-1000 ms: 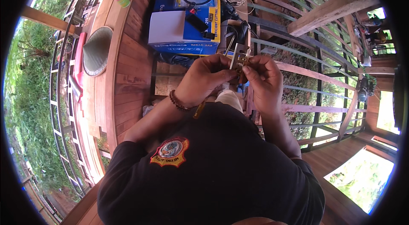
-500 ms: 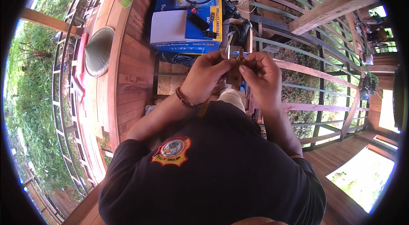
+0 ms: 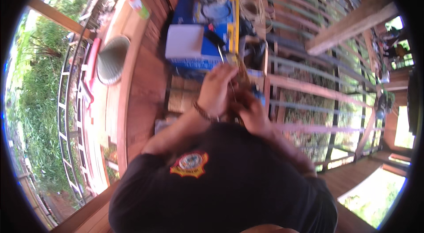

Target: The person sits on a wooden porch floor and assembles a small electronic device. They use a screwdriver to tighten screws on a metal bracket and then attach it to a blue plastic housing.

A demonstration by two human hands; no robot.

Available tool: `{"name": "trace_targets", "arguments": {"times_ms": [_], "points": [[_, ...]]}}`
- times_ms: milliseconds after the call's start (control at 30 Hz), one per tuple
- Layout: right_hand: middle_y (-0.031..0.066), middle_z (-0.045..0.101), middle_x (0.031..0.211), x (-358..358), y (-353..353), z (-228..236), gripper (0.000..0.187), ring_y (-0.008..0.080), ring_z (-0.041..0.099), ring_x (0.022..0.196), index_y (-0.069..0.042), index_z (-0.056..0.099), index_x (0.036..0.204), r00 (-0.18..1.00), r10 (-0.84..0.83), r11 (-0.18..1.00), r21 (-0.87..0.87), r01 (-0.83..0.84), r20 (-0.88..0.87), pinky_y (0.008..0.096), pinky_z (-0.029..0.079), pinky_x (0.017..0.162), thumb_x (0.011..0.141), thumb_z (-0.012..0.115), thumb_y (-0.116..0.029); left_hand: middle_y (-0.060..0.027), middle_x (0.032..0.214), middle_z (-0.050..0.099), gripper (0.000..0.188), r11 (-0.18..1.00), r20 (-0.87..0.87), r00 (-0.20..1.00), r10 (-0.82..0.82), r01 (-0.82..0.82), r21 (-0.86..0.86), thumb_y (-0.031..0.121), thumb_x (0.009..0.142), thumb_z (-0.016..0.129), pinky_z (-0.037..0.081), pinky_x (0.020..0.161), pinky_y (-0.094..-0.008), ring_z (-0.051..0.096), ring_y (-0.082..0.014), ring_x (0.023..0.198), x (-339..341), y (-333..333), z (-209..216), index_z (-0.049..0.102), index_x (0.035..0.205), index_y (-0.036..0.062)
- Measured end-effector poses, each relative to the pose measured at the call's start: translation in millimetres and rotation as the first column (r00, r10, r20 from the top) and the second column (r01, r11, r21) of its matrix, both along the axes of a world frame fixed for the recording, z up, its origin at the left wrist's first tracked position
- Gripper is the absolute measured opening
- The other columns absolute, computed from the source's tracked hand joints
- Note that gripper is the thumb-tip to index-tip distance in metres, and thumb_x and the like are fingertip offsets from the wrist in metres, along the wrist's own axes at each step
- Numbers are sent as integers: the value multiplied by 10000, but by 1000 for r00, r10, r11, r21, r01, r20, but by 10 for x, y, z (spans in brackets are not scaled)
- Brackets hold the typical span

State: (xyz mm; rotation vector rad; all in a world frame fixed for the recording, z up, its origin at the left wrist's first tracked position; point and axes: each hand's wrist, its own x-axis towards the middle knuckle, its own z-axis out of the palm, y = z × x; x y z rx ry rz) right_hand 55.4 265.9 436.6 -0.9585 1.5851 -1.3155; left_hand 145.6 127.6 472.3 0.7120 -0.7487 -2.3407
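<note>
In front of my chest, my left hand is closed round a brass-coloured flat piece, blurred, its exact kind unclear. A thin shiny strip juts up beyond the left fingertips. Lower and close beside it, my right hand has its fingers curled in towards the left palm. What these fingers pinch is hidden and smeared by motion. A beaded bracelet circles my left wrist.
Just beyond my hands stands a blue box with a black object on it. A coil of pale cable lies right of it. On a wooden ledge at left are a woven conical hat and a bottle. Slatted bars span the right.
Both hands have come down closer to my chest, the right one dropping below the left from its place level with it. The view has shifted, and the picture is now blurred.
</note>
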Motion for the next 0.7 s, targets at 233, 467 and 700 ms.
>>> {"name": "trace_targets", "arguments": {"times_ms": [233, 467, 700], "points": [[71, 610, 780, -203, 200, -184, 37, 134, 576, 631, -23, 585, 941, 915, -142, 990, 47, 134, 379, 280, 466, 573, 932, 556, -45, -27, 1037, 673, 96, 998, 33, 999, 17, -18, 55, 85, 996, 607, 545, 872, -364, 651, -161, 998, 102, -97, -254, 634, 1088, 84], [5, 568, 718, -223, 67, 223, 75, 61, 507, 577, -37, 593, 971, 921, -301, 953, 108, 283, 246, 222, 361, 486, 921, 595, -93, -82, 1003, 691, 187, 890, 217, 973, -81, 169, -424, 42, 907, 617, 538, 827, -373, 655, -220, 920, 200, 64, -232, 661, 1089, 32], [-16, 584, 703, -486, 173, -129, 143, 50, 491, 586, -28, 659, 914, 911, -389, 914, 185, 362, 137, 249, 358, 504, 973, 609, -148, -106, 1045, 708, 171, 582, 423, 905, 45, 320, -748, 100, 952, 616, 581, 816, -345, 706, -228, 921, 575, -16, -363, 627, 1115, 51]]}}
